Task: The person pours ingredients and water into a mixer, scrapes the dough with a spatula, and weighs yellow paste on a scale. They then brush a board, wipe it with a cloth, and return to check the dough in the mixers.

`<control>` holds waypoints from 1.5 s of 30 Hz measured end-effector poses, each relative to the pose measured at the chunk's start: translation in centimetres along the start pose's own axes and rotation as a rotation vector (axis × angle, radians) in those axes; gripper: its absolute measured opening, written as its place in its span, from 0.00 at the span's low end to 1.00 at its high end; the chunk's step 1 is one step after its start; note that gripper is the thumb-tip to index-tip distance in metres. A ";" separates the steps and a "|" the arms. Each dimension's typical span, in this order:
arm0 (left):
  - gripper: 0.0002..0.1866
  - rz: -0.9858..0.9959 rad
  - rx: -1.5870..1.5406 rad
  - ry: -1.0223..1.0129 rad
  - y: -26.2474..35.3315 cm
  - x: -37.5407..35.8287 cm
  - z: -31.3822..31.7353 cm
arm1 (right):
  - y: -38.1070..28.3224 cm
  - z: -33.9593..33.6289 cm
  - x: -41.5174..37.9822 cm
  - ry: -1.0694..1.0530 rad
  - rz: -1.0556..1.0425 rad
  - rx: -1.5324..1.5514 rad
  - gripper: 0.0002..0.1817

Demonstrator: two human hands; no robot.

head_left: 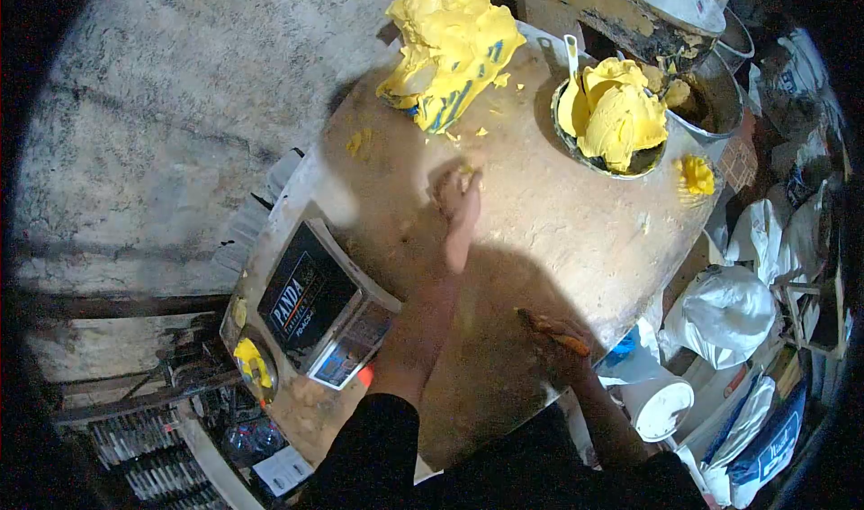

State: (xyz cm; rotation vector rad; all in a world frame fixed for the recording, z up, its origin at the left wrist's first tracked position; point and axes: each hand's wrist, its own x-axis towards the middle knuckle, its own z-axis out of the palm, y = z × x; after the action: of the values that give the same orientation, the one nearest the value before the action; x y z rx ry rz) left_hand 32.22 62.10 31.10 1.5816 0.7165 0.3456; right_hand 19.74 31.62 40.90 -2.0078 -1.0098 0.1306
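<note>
My left hand (457,193) reaches over the middle of the brown tabletop (576,240), below a big mound of yellow paste (450,37). Its fingers are blurred, with small yellow bits beside them; whether they hold anything is unclear. Nearer my body, by the table's right edge, my right hand (560,334) has its fingers stretched to the left, partly in shadow and stained orange-brown. A bowl (621,173) heaped with yellow paste (625,118) stands at the back right, and a pale-handled spatula (571,55) leans in it.
A box marked PANDA (310,298) stands at the left. Beside it is a round lid or dish with yellow paste (254,364). A small yellow lump (695,175) sits at the right edge. Beyond are a metal pot (733,100), white bags (724,312) and a white bucket (661,409).
</note>
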 end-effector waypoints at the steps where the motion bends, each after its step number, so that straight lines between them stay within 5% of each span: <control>1: 0.24 0.115 0.238 0.111 0.7 1.0 -0.3 | 0.4 0.3 -0.5 -0.015 0.025 -0.023 0.11; 4: 0.35 0.595 0.619 0.397 5.2 5.1 -1.5 | 4.9 3.9 -4.6 0.079 0.106 -0.001 0.07; 7: 0.39 0.500 1.195 0.393 8.1 7.4 -0.7 | 1.3 2.0 -2.2 0.231 0.080 0.098 0.08; 9: 0.43 0.444 1.301 0.298 6.7 8.6 -1.0 | 0.3 2.0 -1.1 0.355 0.145 0.256 0.08; 14: 0.46 0.460 1.572 0.146 4.7 9.0 -0.9 | 1.5 2.5 -3.1 0.217 0.124 0.101 0.06; 17: 0.42 0.262 1.551 -0.279 9.3 2.3 -2.5 | 2.0 2.9 -3.3 0.247 0.163 0.309 0.07; 20: 0.36 0.452 1.371 -0.121 8.2 -4.8 -6.6 | -1.9 1.5 0.4 -0.104 0.513 0.139 0.17; 25: 0.34 0.535 1.063 0.253 7.2 -16.5 -17.4 | -2.3 9.6 4.3 -0.091 0.500 0.568 0.21; 30: 0.33 0.217 1.060 0.584 6.0 -35.7 -30.1 | 2.6 6.7 20.3 -0.095 0.381 0.889 0.19; 32: 0.35 0.005 1.167 0.810 -2.6 -46.3 -36.4 | 1.5 2.3 27.4 -0.194 0.378 -0.186 0.15; 33: 0.36 -0.034 1.047 0.890 -5.6 -50.4 -38.5 | 7.5 5.9 29.3 0.231 -0.036 -0.069 0.18; 34: 0.37 -0.065 0.923 0.974 -8.5 -54.5 -40.5 | 8.8 8.8 30.1 0.308 -0.068 -0.106 0.15; 36: 0.36 -0.041 0.842 1.333 -11.9 -59.5 -38.6 | 5.4 16.8 28.3 0.277 -0.045 0.016 0.11; 39: 0.35 -0.423 1.378 1.639 -21.2 -71.3 -38.7 | -0.8 27.6 21.4 0.008 -0.074 0.570 0.05; 43: 0.36 -0.835 1.373 1.764 -25.4 -78.1 -35.1 | 0.1 21.8 18.6 -0.457 -0.072 0.680 0.12; 45: 0.38 -0.907 1.294 1.729 -26.5 -79.8 -33.7 | 6.7 14.8 17.0 -0.041 0.138 0.821 0.07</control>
State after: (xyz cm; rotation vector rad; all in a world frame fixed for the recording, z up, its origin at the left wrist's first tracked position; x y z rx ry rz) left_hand -55.13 38.65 25.55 1.4370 3.3404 0.5479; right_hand 28.73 51.05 31.27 -1.3138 -0.6758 0.5652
